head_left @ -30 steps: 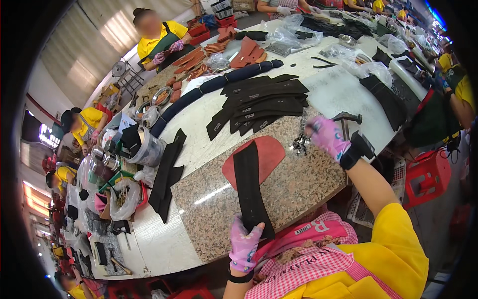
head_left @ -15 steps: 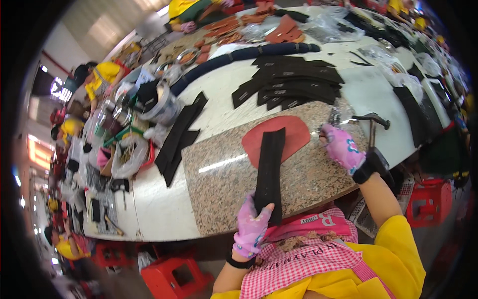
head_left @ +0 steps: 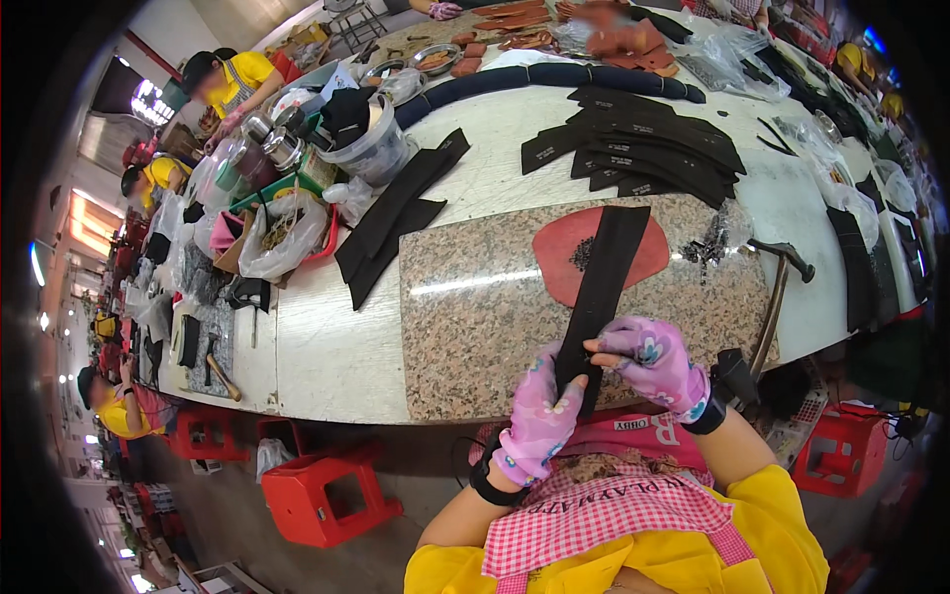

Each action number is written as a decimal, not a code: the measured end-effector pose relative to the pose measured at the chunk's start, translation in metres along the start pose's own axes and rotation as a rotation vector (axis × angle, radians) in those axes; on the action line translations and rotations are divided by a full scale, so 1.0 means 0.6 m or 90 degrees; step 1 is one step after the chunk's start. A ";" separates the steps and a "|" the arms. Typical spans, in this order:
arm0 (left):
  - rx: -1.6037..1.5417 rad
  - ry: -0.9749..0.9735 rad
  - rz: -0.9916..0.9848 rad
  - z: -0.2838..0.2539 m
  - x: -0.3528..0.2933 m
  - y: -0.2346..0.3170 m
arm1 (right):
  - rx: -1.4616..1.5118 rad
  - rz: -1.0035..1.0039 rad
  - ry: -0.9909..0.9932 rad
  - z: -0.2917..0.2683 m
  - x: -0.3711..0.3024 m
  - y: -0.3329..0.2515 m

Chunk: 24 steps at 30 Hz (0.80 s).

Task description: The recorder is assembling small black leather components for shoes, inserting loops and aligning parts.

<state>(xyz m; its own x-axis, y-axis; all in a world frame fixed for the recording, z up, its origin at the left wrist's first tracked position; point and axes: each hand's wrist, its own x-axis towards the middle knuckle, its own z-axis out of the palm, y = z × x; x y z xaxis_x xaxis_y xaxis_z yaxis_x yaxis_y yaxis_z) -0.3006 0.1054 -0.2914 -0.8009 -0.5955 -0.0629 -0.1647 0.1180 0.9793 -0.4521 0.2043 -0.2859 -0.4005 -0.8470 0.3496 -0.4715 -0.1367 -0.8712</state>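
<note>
A long black strip (head_left: 609, 277) slants across a red rounded pad (head_left: 648, 257) on a speckled stone slab (head_left: 465, 346). My left hand (head_left: 539, 421), in a pink flowered glove with bare fingertips, grips the strip's near end, thumb on top. Just to its right my right hand (head_left: 658, 366), gloved alike, is closed in a pinch against the strip; whatever sits between its fingertips is too small to make out. Tiny black bits (head_left: 584, 252) lie on the pad beside the strip. More small black pieces (head_left: 705, 249) are heaped on the slab's far right.
A hammer (head_left: 771, 312) rests at the slab's right edge. Stacked black strips (head_left: 643, 148) lie beyond the slab, and others (head_left: 401, 218) at its left. A long dark-blue roll (head_left: 534, 77), a plastic bucket (head_left: 371, 148) and a red stool (head_left: 322, 500) stand farther around.
My right hand has come from the slab's far right to the strip's near end, now pinching there. The left hand keeps its grip. The whole view has shifted, so the surroundings appear displaced.
</note>
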 end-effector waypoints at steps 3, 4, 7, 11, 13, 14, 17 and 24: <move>-0.031 0.016 0.003 -0.002 -0.006 -0.005 | 0.007 0.037 -0.014 0.001 0.003 -0.008; -0.032 0.017 0.002 -0.004 -0.008 -0.008 | -0.007 0.069 -0.023 0.000 0.006 -0.018; -0.012 0.025 0.013 -0.009 -0.009 -0.015 | -0.020 0.058 -0.014 0.009 0.010 -0.015; 0.015 0.022 0.061 -0.016 -0.007 -0.015 | -0.020 0.039 0.017 0.019 0.015 -0.022; 0.038 -0.016 0.100 -0.005 0.002 -0.012 | -0.021 0.073 0.023 0.006 0.009 -0.030; -0.029 -0.003 0.042 -0.003 0.000 -0.007 | -0.012 0.105 0.023 -0.001 0.006 -0.038; -0.118 0.016 -0.050 0.002 -0.004 -0.023 | 0.113 0.157 0.216 0.036 -0.020 -0.018; 0.053 0.069 -0.039 0.028 -0.036 0.013 | 0.347 0.231 0.278 0.046 -0.059 -0.019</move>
<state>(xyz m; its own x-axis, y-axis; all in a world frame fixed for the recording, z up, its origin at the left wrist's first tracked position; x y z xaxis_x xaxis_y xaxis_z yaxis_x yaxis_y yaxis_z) -0.2944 0.1325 -0.2854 -0.7220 -0.6850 -0.0971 -0.2629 0.1418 0.9544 -0.4110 0.2217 -0.2978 -0.7818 -0.6233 0.0170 0.1538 -0.2191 -0.9635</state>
